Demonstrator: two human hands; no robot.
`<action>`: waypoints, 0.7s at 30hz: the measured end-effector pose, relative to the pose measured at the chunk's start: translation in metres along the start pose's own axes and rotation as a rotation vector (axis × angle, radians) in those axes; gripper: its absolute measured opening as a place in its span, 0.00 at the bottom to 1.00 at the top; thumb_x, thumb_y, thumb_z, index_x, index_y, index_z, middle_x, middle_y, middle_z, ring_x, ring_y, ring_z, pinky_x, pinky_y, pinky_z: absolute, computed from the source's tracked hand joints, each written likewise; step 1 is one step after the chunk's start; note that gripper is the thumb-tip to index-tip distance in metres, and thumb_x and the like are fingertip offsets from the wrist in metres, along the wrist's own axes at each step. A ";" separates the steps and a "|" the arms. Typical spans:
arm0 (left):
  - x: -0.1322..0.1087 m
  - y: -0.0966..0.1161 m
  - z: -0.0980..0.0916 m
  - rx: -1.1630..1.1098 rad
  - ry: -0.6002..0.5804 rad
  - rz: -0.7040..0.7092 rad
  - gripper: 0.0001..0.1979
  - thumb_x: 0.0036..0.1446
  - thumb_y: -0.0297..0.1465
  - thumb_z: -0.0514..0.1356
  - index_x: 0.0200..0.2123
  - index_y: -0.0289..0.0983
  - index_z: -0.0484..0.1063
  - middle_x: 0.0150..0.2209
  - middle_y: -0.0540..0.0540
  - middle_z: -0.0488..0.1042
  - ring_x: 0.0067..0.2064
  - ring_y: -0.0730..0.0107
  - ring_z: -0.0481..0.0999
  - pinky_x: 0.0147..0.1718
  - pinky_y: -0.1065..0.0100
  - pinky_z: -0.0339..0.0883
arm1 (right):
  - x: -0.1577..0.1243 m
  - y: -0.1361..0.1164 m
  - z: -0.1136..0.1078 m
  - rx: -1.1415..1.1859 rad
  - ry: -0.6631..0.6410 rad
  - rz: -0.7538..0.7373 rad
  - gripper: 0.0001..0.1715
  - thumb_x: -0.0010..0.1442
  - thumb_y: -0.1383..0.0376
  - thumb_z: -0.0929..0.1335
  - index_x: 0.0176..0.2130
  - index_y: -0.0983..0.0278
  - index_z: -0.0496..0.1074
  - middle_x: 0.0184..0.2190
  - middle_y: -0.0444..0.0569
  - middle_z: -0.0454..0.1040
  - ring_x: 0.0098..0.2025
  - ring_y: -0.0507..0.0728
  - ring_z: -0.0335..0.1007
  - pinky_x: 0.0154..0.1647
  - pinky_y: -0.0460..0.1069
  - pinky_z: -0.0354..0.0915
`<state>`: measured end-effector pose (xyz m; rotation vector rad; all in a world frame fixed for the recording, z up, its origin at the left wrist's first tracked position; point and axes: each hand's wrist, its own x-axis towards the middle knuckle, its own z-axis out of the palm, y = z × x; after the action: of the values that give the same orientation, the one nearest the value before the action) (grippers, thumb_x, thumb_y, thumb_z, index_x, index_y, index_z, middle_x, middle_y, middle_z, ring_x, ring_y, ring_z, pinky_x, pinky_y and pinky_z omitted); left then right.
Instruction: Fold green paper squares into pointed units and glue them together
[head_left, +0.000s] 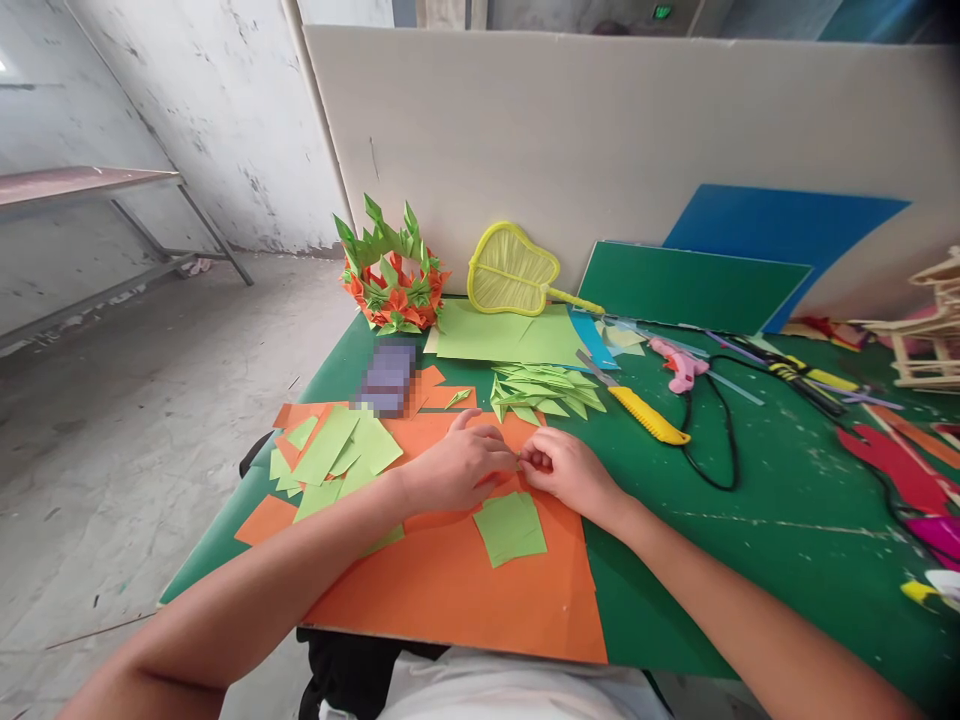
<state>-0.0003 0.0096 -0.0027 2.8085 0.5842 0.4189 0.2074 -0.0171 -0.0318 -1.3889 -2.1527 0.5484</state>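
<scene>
My left hand point(466, 462) and my right hand point(568, 470) meet over a large orange sheet point(465, 595). The fingers of both are closed, with the fingertips nearly touching. Whatever sits between them is hidden or blends with the orange below. Just under my hands lies a light green paper square point(511, 528). More loose green paper squares point(349, 450) are heaped by my left forearm, with orange paper pieces point(266, 520) around them. Beyond my hands rests a pile of folded green paper pieces point(547, 390).
A green and orange folded-paper crown point(397, 290) stands at the back left, near a blurred dark phone-like object point(386, 378). Behind lie a yellow fan-shaped frame point(514, 270) and green sheets point(502, 335). A yellow utility knife point(646, 412) and pink glue gun point(679, 365) with black cord lie right.
</scene>
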 end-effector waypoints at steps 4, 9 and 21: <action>0.000 0.002 -0.001 0.012 -0.003 0.008 0.09 0.60 0.26 0.53 0.38 0.40 0.73 0.39 0.48 0.78 0.45 0.65 0.70 0.58 0.53 0.40 | 0.000 0.000 0.000 -0.011 0.001 0.010 0.06 0.53 0.72 0.66 0.26 0.63 0.66 0.26 0.43 0.67 0.27 0.51 0.62 0.27 0.45 0.58; 0.000 0.004 -0.001 0.063 -0.027 0.020 0.07 0.58 0.24 0.55 0.33 0.38 0.72 0.37 0.48 0.77 0.44 0.64 0.70 0.59 0.52 0.40 | 0.001 0.001 0.000 -0.007 -0.008 0.011 0.05 0.53 0.72 0.66 0.28 0.63 0.67 0.27 0.44 0.67 0.27 0.51 0.62 0.27 0.45 0.58; -0.002 0.004 0.009 0.052 0.038 -0.118 0.07 0.59 0.30 0.56 0.37 0.41 0.74 0.42 0.47 0.73 0.43 0.66 0.70 0.57 0.53 0.45 | 0.000 0.003 -0.008 0.076 -0.046 -0.065 0.11 0.60 0.69 0.65 0.44 0.58 0.70 0.45 0.48 0.68 0.40 0.54 0.67 0.38 0.47 0.65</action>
<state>0.0018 0.0038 -0.0104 2.8023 0.7747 0.4403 0.2149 -0.0149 -0.0272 -1.2721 -2.1818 0.6367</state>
